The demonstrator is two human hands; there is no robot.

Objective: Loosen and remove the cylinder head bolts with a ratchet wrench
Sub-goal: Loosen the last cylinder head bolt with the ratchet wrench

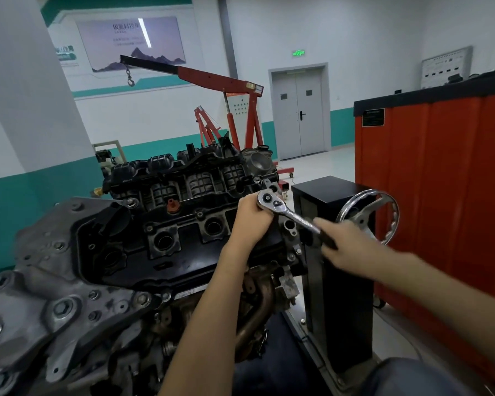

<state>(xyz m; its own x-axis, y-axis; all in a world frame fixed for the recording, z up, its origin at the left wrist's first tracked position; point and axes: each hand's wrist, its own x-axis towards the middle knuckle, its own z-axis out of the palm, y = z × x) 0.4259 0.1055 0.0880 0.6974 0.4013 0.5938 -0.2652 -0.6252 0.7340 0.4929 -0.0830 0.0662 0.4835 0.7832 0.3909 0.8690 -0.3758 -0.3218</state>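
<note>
Sitting at the left and centre of the view, a black engine (160,232) is showing its open plug wells. At the engine's right end, the person's left hand (250,217) is curling its fingers tightly just under the round head of a chrome ratchet wrench (286,210), hiding any bolt beneath. Right of the engine, the blurred right hand (346,244) is wrapping around the wrench's black handle. Further right of the engine, a steel handwheel (367,215) and a red cabinet (440,181) are standing.
</note>
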